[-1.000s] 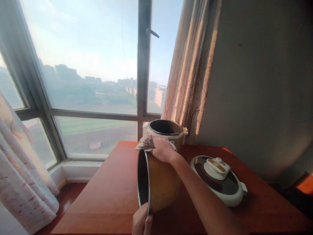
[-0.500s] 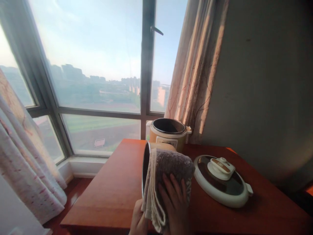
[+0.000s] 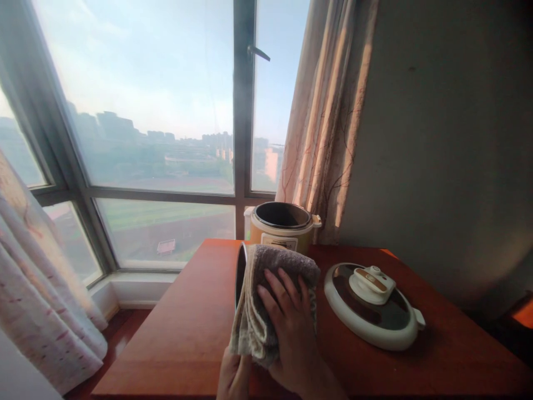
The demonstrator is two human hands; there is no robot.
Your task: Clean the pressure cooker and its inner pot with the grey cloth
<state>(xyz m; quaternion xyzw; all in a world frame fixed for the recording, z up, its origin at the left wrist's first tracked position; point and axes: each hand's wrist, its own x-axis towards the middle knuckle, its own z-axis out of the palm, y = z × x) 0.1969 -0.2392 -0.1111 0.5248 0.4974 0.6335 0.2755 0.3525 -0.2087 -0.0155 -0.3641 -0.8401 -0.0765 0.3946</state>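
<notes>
A grey and cream towel [image 3: 291, 266] is draped over the side of a metal inner pot [image 3: 240, 272], which is tipped so its dark mouth faces left. My right hand [image 3: 291, 316] presses the towel onto the pot, its fingers curved over the cloth and a little apart. Low at the pot's near rim, my left hand [image 3: 234, 375] is closed on the pot; its fingertips are partly hidden by the towel. Just behind stands a tan and white rice cooker body [image 3: 280, 228], its top open and the inside dark.
On the right of the red-brown table [image 3: 166, 344] lies a round lid [image 3: 375, 305] with a white rim and handle. Windows [image 3: 166, 139] stand beyond the table, flanked by a left curtain [image 3: 45, 289] and a right curtain [image 3: 325, 128]. A grey wall [image 3: 437, 155] is at the right.
My right hand has moved up and left over the towel, showing more of its back and wrist. The towel covers more of the pot's upper side. The whole view has shifted slightly.
</notes>
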